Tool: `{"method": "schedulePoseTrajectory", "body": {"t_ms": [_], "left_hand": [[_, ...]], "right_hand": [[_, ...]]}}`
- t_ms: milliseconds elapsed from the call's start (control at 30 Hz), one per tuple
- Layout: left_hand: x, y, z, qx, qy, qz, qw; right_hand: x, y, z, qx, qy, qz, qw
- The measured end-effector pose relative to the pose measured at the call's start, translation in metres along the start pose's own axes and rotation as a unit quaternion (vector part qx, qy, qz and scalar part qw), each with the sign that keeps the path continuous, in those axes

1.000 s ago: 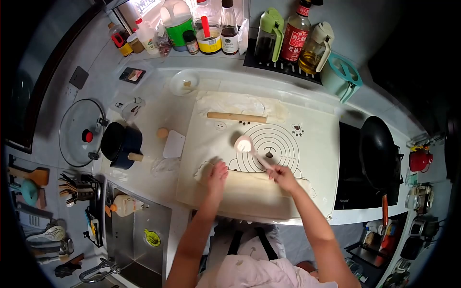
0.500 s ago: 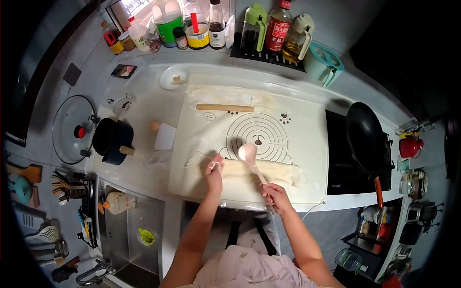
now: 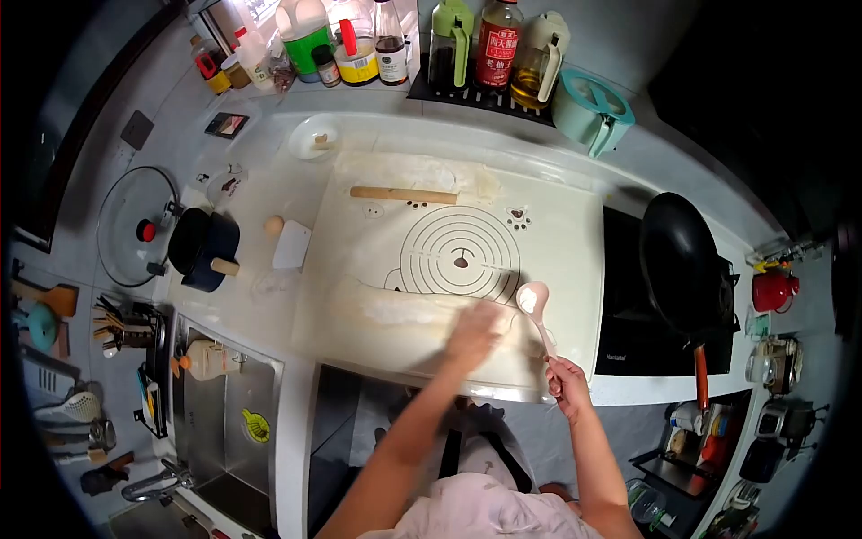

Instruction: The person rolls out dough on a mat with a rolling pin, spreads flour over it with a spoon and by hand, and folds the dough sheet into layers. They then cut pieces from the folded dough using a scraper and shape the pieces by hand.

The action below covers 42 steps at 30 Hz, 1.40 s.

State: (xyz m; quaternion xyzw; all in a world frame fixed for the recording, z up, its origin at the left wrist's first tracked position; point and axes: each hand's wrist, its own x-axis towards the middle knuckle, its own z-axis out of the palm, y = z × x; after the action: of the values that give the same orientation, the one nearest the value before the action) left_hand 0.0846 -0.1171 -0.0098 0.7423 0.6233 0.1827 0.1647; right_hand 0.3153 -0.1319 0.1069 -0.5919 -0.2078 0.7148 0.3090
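My right hand [image 3: 567,384] is closed around the handle of a pink ladle [image 3: 544,331], whose bowl holds white powder that looks like flour. The ladle is over the right end of a long flat strip of dough [image 3: 422,314] along the near side of a cream baking mat [image 3: 566,242]. White powder lies on the strip's left and middle part. My left hand [image 3: 474,334], smeared by motion, is over the dough left of the ladle; its fingers cannot be made out. A wooden rolling pin [image 3: 404,195] rests across the far part of the mat, beside another floury dough sheet [image 3: 467,177].
Left of the mat are a white scraper [image 3: 292,244], an egg-like round object [image 3: 274,225] and a dark pot [image 3: 205,256]. A black wok [image 3: 678,260] stands on the stove at right. The sink [image 3: 215,404] is at lower left; bottles [image 3: 496,49] line the back.
My left hand has swept right along the dough, and white powder now shows on the strip. My right hand has carried the ladle to the right. The view has shifted slightly.
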Motion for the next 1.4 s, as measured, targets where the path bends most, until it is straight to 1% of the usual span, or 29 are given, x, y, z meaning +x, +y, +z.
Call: {"method": "schedulePoseTrajectory", "body": {"t_ms": [33, 67, 100, 133, 167, 200, 300, 333, 400, 433, 467, 500, 567, 633, 667, 700, 767, 833, 933, 1000, 1033, 1067, 1100, 1167, 1200, 1233, 1300, 1367, 1400], "left_hand": [[-0.011, -0.032, -0.012, 0.064, 0.057, -0.063, 0.994], [-0.027, -0.074, -0.021, 0.085, 0.125, -0.117, 0.982], [-0.041, -0.099, -0.059, 0.113, 0.111, -0.174, 0.972], [-0.055, -0.14, -0.065, 0.178, 0.151, -0.211, 0.949], [-0.062, -0.157, -0.083, 0.2, 0.178, -0.248, 0.931], [-0.064, -0.164, -0.092, 0.152, 0.177, -0.282, 0.931], [-0.031, -0.129, -0.06, 0.144, 0.174, -0.372, 0.9], [-0.017, -0.096, -0.04, 0.181, 0.168, -0.362, 0.899], [0.014, -0.021, -0.002, 0.095, 0.096, -0.282, 0.95], [0.024, 0.017, 0.026, 0.08, 0.103, -0.195, 0.972], [0.028, 0.047, 0.059, 0.11, 0.097, -0.107, 0.983], [0.034, 0.088, 0.037, 0.075, -0.008, -0.077, 0.994], [0.031, 0.097, 0.04, 0.063, 0.021, -0.005, 0.998], [0.016, 0.063, 0.02, 0.051, 0.033, 0.042, 0.997], [0.004, 0.038, -0.001, 0.05, 0.061, 0.026, 0.997], [-0.008, 0.01, -0.031, 0.012, 0.025, -0.036, 0.999], [-0.042, -0.07, -0.063, 0.036, 0.076, -0.055, 0.995], [-0.071, -0.14, -0.071, 0.195, 0.153, -0.173, 0.953], [-0.067, -0.156, -0.08, 0.192, 0.199, -0.288, 0.917], [-0.04, -0.123, -0.048, 0.181, 0.208, -0.296, 0.914], [-0.023, -0.09, -0.041, 0.181, 0.158, -0.292, 0.926], [-0.011, -0.057, -0.024, 0.137, 0.168, -0.256, 0.942], [0.0, -0.029, 0.006, 0.116, 0.171, -0.207, 0.956], [0.013, 0.043, 0.0, 0.022, 0.059, -0.085, 0.994], [0.01, 0.055, 0.009, 0.066, 0.126, 0.016, 0.99], [0.008, 0.049, 0.012, 0.065, 0.121, 0.024, 0.99], [-0.01, 0.019, 0.001, 0.067, 0.11, 0.041, 0.991], [-0.04, -0.068, -0.057, 0.061, 0.108, -0.081, 0.989], [-0.054, -0.098, -0.073, 0.11, 0.155, -0.121, 0.974]], "right_hand": [[0.003, -0.005, -0.003, -0.012, -0.001, 0.003, 1.0], [0.006, -0.009, -0.005, -0.023, -0.001, 0.006, 1.0], [0.009, -0.012, -0.007, -0.032, -0.001, 0.007, 0.999], [0.01, -0.015, -0.009, -0.039, -0.011, 0.011, 0.999], [0.012, -0.016, -0.011, -0.04, -0.013, 0.016, 0.999], [0.015, -0.017, -0.012, -0.044, -0.015, 0.02, 0.999], [0.025, -0.021, -0.016, -0.044, -0.023, 0.015, 0.999], [0.026, -0.021, -0.017, -0.041, -0.024, 0.011, 0.999], [0.03, -0.026, -0.015, -0.032, -0.012, 0.007, 0.999], [0.033, -0.029, -0.014, -0.028, -0.006, 0.004, 1.0], [0.039, -0.028, -0.015, -0.023, -0.009, 0.0, 1.0], [0.045, -0.028, -0.014, -0.016, -0.015, -0.001, 1.0], [0.056, -0.031, -0.009, -0.004, -0.029, -0.004, 1.0], [0.065, -0.031, -0.003, -0.018, -0.042, -0.009, 0.999], [0.071, -0.03, -0.001, -0.032, -0.043, -0.013, 0.998], [0.077, -0.031, 0.001, -0.045, -0.045, -0.018, 0.998], [0.085, -0.033, 0.004, -0.087, -0.036, -0.027, 0.995], [0.093, -0.029, 0.007, -0.128, -0.025, -0.045, 0.99], [0.104, -0.035, 0.019, -0.19, -0.008, -0.089, 0.978], [0.116, -0.036, 0.029, -0.206, 0.004, -0.127, 0.97], [0.121, -0.035, 0.032, -0.215, 0.009, -0.145, 0.966], [0.124, -0.035, 0.035, -0.217, 0.01, -0.145, 0.965], [0.127, -0.036, 0.038, -0.221, 0.011, -0.145, 0.964], [0.132, -0.037, 0.042, -0.226, 0.007, -0.163, 0.96], [0.133, -0.036, 0.045, -0.228, 0.003, -0.179, 0.957], [0.134, -0.035, 0.047, -0.23, -0.002, -0.195, 0.953], [0.135, -0.032, 0.051, -0.26, -0.015, -0.182, 0.948], [0.146, -0.03, 0.067, -0.271, -0.046, -0.205, 0.939], [0.149, -0.026, 0.076, -0.267, -0.055, -0.205, 0.94]]}}
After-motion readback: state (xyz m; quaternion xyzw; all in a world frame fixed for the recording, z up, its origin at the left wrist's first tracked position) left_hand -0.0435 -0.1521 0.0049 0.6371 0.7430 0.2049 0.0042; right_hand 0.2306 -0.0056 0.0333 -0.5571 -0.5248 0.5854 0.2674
